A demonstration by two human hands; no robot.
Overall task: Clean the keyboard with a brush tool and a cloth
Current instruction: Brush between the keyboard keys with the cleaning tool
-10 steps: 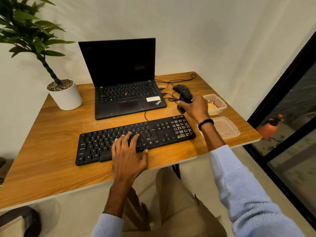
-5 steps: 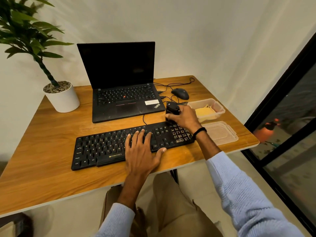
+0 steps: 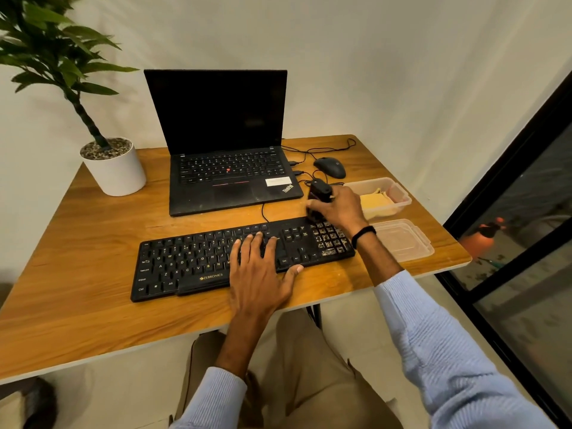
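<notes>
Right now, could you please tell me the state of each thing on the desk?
Laptop: open, screen dark.
Container: open, yellow cloth inside.
Lid: off, beside it.
Left hand: flat on keyboard.
Right hand: holding brush tool.

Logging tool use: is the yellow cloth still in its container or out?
In. The yellow cloth lies inside the open plastic container, whose lid rests separately on the table.

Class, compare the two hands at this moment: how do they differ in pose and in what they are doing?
The left hand lies flat, fingers spread on the keyboard, holding nothing; the right hand is curled around the black brush tool. The left sits mid-keyboard; the right is at its far right corner. Both wear light blue sleeves.
</notes>
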